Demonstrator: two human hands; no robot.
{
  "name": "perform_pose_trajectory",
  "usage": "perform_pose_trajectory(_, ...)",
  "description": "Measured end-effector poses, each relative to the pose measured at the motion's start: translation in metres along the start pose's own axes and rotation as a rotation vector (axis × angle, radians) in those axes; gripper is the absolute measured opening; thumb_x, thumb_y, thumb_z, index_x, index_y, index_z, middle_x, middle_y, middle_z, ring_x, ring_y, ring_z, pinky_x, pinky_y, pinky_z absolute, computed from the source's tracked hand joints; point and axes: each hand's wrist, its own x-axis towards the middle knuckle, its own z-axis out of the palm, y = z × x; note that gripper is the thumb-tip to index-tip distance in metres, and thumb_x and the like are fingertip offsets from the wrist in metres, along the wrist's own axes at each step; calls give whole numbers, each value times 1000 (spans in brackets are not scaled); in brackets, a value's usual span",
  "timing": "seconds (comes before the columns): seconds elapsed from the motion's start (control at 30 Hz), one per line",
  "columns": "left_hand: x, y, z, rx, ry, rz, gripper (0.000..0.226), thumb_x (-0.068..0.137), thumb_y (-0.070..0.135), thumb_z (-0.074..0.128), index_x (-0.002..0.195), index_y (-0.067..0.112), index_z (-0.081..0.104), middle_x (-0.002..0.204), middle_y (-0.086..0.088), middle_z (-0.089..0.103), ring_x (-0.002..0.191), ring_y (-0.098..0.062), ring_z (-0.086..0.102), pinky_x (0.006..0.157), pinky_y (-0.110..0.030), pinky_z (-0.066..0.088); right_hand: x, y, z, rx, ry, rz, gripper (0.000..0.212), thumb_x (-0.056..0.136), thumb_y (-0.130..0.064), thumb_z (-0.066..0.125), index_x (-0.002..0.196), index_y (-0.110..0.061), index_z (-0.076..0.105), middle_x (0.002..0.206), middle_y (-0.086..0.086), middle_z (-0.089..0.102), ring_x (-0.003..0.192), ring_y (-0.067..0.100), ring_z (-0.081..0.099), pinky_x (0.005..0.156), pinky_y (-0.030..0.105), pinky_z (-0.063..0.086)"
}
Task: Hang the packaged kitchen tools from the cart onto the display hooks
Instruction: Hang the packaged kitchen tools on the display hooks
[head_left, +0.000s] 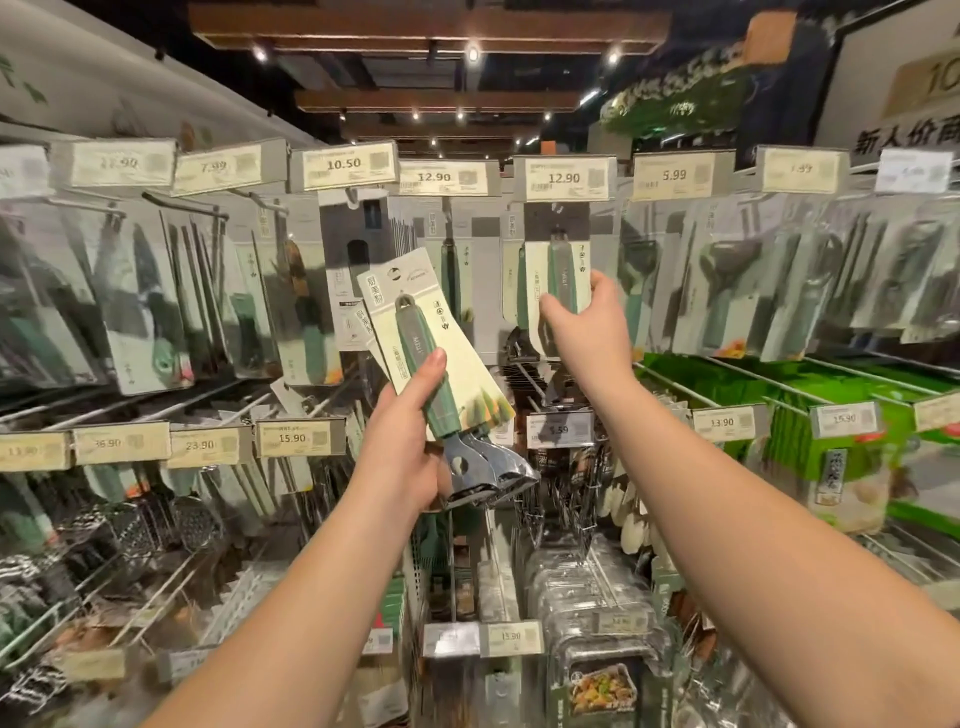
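Gripping stacked peelers (441, 358) in left hand (410, 441); right hand (587, 332) holds hanging peeler (563, 275).

Price tags along the top rail read 10.50 (343, 164), 12.90 (434, 177), 12.90 (563, 178) and 5.99 (674, 175). Lower-rail tags read 36.90 (107, 443), 23.90 (199, 445), 15.90 (292, 438) at left and 13.90 (721, 422) at right. The sign (906, 140) at upper right shows 新人价. Other tags are too blurred to read.

A shop aisle: rows of display hooks (210, 208) across the frame hold packaged kitchen tools (306, 306), each topped by a price tag (563, 178), under ceiling spotlights (472, 52) at top centre.
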Motion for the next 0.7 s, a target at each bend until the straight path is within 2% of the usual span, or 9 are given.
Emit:
perform_pose_trajectory(0.1,2,0,-2,0,-19,-6,71,69,39,82,133,19,59,117,-8,74,106,-36,71,90,-63,54,4,3,5,-56,-3,0,65,88,-45,61,144,-19,42,120,-6,64,104,15,64,91,43,56)
perform_pose_trajectory(0.23,3,1,-7,-12,-23,-15,68,72,38,82,133,20,58,118,-8,74,107,-35,71,88,-63,55,10,4,11,-177,-1,21,77,89,-50,57,153,-16,32,141,4,55,117,23,60,96,44,53)
perform_pose_trajectory(0.33,2,1,-10,-16,-28,-23,71,70,39,83,134,19,58,118,-8,74,107,-35,70,90,-63,54,20,3,18,-248,-3,40,73,91,-46,57,151,-9,35,149,9,46,125,26,54,99,41,49)
perform_pose_trajectory(0.43,1,1,-12,-13,-13,-31,68,71,37,83,133,19,59,115,-7,75,106,-33,71,90,-60,55,32,1,27,-289,5,71,58,88,-45,58,131,-7,53,132,10,48,105,26,61,89,44,55)
perform_pose_trajectory(0.53,1,1,-13,3,-13,-44,57,82,34,78,133,19,59,114,-5,75,103,-31,73,85,-55,59,43,1,34,-321,8,93,37,87,-38,61,111,-9,61,116,6,46,86,25,60,74,37,54)
perform_pose_trajectory(0.63,0,2,-11,18,-4,-43,51,85,33,76,131,19,59,110,-3,77,100,-28,74,79,-49,61,54,3,43,-310,13,125,26,89,-29,65,103,-8,59,110,8,55,83,25,63,71,38,58)
perform_pose_trajectory(0.7,0,2,-9,14,-6,-37,51,85,32,75,131,19,59,110,-3,77,101,-28,74,79,-49,61,62,6,51,-314,3,151,28,90,-24,65,108,-4,53,106,11,60,87,27,64,75,39,59)
